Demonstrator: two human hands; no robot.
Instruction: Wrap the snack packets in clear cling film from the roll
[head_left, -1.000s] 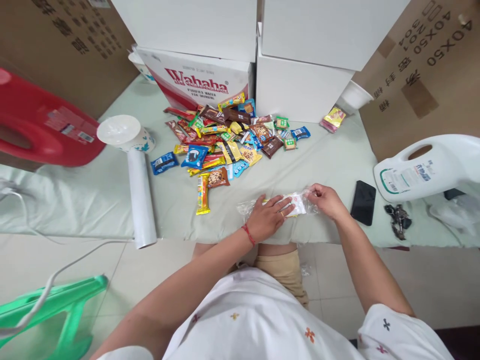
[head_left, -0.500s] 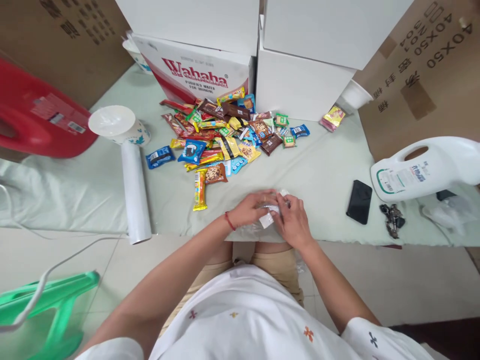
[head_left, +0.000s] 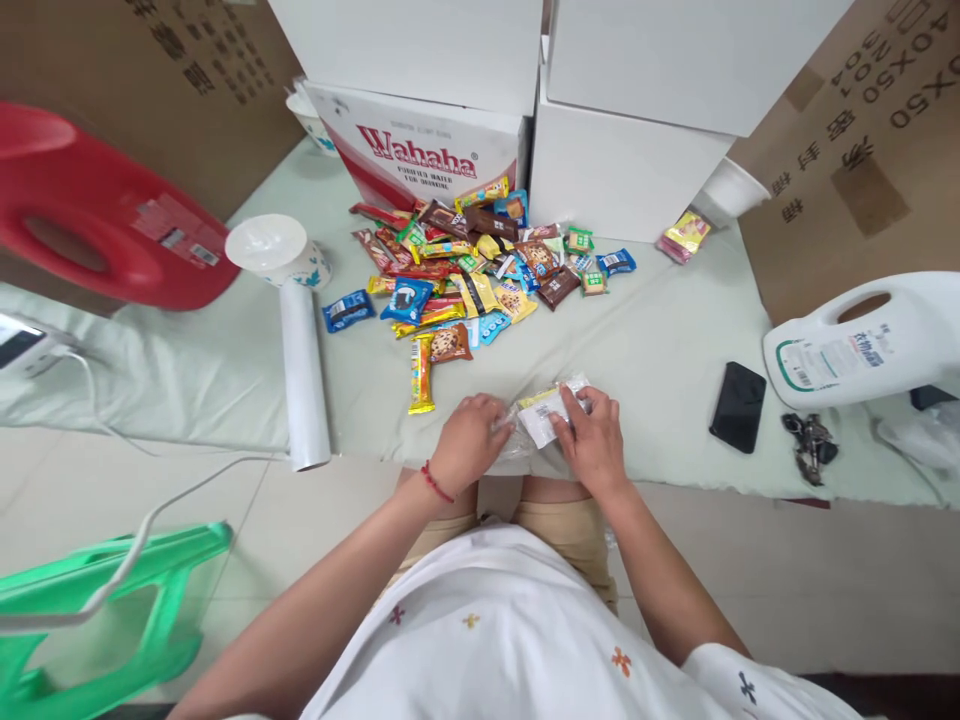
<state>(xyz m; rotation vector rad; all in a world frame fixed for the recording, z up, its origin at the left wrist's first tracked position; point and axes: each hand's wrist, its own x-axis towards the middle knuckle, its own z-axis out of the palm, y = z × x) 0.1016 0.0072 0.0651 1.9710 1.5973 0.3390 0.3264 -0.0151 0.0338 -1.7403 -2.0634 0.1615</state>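
At the table's front edge lies a small packet (head_left: 543,416) with a white printed face and a yellow edge, with clear plastic film (head_left: 517,440) around it. My right hand (head_left: 594,440) holds the packet's right end, thumb and fingers pressed on it. On the left side, my left hand (head_left: 472,436) has its fingers curled and pinches the loose end of the film. Beyond both hands sits a pile of wrapped snacks (head_left: 472,280), with a yellow snack bar (head_left: 421,375) closest to my left hand.
A roll of clear film (head_left: 306,380) and a paper cup (head_left: 274,250) stand to the left, near a red jug (head_left: 112,220). To the right are a black phone (head_left: 738,407), keys (head_left: 810,447) and a white detergent bottle (head_left: 862,345). White boxes (head_left: 630,160) line the back.
My left hand has drawn away to the left from the packet, stretching film between the hands. More of the packet's white and yellow face shows. The camera view has shifted slightly.
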